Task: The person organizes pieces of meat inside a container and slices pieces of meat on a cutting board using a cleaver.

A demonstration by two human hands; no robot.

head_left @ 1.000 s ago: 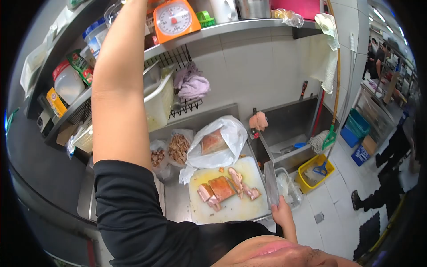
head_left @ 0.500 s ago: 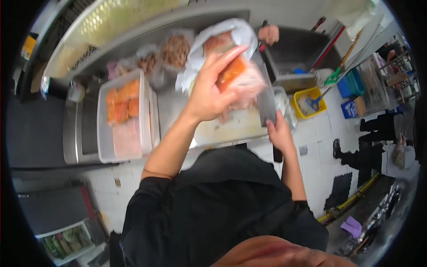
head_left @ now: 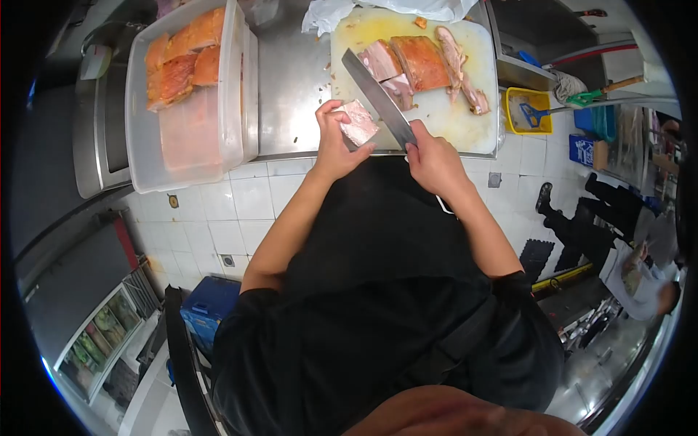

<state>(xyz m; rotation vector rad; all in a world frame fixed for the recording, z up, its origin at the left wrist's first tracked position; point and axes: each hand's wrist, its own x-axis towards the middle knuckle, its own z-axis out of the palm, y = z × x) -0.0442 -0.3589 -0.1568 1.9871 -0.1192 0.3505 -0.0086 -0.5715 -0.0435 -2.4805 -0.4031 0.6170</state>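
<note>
My left hand grips a pale piece of meat over the near left edge of the white cutting board. The fingers of my right hand are wrapped round the handle of a long broad knife, its blade slanting up and left beside the piece. Beyond the blade, orange-skinned meat lies on the board with smaller cut pieces at its left. A long bony strip rests at its right.
Left of the board stands a translucent tub with orange-skinned slabs. A white plastic bag lies behind the board. To the right are a yellow bucket and mop. Another person is at far right.
The view has tilted down. My left hand has lowered and now holds the pale piece instead of the larger orange-skinned one. The knife has swung left across the board in my right hand.
</note>
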